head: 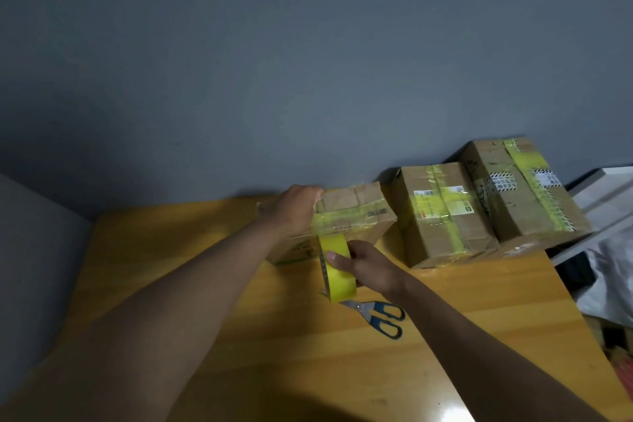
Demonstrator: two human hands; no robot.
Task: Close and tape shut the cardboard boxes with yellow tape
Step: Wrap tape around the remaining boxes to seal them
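Over the box (352,216), both hands work: left hand (297,207) grips, right hand (368,267) pinches tape roll (337,267).

Three cardboard boxes in the right half of frame: one (352,216) at centre, a second (442,216) beside it, a third (520,188) far right. One roll of yellow tape (337,267), centre. One pair of scissors (380,315) below it. Two hands, left (296,209) and right (368,267).

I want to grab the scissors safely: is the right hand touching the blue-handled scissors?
Apart. The head view shows the right hand gripping the yellow tape roll, with bare table between it and the blue-handled scissors.
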